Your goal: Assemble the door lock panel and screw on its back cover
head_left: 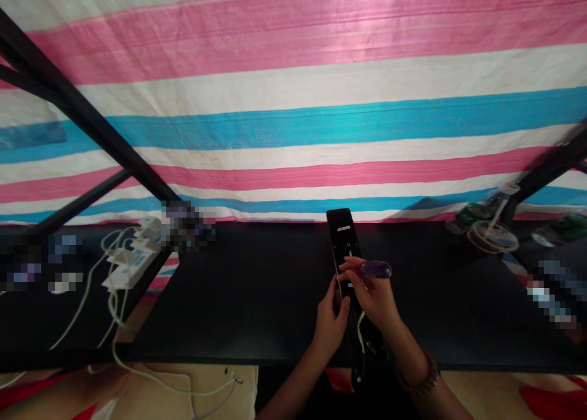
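Observation:
A long, narrow black device (pixel 340 221) with small white labels lies on the black table (pixel 229 298), its far end pointing at the striped sheet. My left hand (pixel 331 319) holds the device's left edge between thumb and fingers. Over the middle of the device, my right hand (pixel 373 294) grips a screwdriver-like tool with a purple and red handle (pixel 376 269), which points left. Fingers hide the tool's tip. A pale strip or cable (pixel 361 334) runs along the near part of the device, below my right hand.
At left, a white power strip (pixel 131 270) holds chargers and tangled white cables. A lidded cup with a straw (pixel 493 236) and a plastic bottle (pixel 474 215) stand at right. Dark metal bars (pixel 105 136) slope at both sides. A striped sheet (pixel 293 129) hangs behind the table.

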Demonstrator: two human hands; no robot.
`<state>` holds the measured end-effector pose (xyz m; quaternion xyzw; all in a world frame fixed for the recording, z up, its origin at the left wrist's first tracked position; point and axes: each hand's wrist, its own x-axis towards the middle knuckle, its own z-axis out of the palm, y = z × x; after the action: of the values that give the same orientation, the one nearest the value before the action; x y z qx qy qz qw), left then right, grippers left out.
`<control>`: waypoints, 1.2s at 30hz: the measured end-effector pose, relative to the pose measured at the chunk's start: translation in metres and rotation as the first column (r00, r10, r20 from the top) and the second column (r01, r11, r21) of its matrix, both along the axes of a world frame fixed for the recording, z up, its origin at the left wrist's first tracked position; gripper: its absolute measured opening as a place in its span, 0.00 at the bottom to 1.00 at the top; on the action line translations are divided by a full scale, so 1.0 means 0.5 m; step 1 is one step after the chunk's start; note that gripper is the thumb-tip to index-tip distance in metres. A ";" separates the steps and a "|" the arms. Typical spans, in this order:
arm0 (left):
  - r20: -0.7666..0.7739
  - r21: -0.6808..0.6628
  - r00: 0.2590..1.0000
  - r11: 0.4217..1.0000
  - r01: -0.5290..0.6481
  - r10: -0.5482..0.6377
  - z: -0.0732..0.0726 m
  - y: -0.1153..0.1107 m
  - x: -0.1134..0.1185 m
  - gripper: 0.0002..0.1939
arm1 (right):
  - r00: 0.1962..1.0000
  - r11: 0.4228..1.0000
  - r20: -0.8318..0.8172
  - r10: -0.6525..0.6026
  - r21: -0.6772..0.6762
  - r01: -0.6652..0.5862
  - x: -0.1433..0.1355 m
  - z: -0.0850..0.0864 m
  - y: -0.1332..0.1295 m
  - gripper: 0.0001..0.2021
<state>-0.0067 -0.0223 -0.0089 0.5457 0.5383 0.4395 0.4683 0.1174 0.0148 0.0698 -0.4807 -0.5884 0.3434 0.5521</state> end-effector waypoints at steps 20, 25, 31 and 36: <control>0.012 -0.013 1.000 1.000 0.015 -0.015 0.009 -0.001 -0.001 0.34 | 0.993 0.994 -0.047 -0.112 -0.010 0.112 0.008 0.005 -0.007 0.09; 0.013 -0.018 1.000 1.000 0.014 -0.014 0.015 0.000 -0.001 0.33 | 0.998 1.000 -0.055 0.011 -0.021 -0.012 0.011 0.001 -0.010 0.10; -0.008 -0.013 1.000 1.000 0.003 -0.003 0.012 -0.002 0.000 0.34 | 0.991 0.990 0.005 -0.134 0.043 0.133 0.010 0.003 -0.008 0.08; 0.016 0.051 0.999 0.998 0.041 -0.042 0.012 -0.001 0.003 0.33 | 0.992 0.996 -0.087 -0.093 -0.015 0.092 0.019 0.009 -0.012 0.09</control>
<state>-0.0051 -0.0228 -0.0030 0.5645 0.5115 0.4480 0.4679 0.1269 0.0089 0.0743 -0.4951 -0.5388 0.3413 0.5900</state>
